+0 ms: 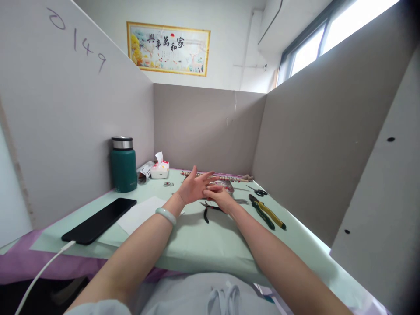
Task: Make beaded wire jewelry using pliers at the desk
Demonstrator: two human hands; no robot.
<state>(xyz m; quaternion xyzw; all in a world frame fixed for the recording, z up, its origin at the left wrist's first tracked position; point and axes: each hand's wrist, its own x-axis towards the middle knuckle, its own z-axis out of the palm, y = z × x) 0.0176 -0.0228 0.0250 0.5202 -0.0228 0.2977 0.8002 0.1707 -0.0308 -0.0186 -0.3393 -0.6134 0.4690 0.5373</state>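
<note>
My left hand [193, 186] is held palm up above the table with its fingers spread. A pale bangle [166, 215] circles my left wrist. My right hand [219, 196] touches the fingers of my left hand, its thumb and fingertips pinched together there. Whatever small thing may lie in that pinch is too small to make out. Just below the hands, small pliers [206, 213] with black handles lie on the table, partly covered by my right hand. Behind my hands a patterned reddish container [227, 186] is partly hidden, with a long beaded strip [234, 178] at the back.
Green-and-yellow-handled pliers [267, 213] and scissors [258, 191] lie at the right. At the left are a black phone [100, 220] with a cable, white paper [139, 214], a green bottle [124, 168] and a tissue pack [160, 169]. Grey partitions [206, 127] enclose the table.
</note>
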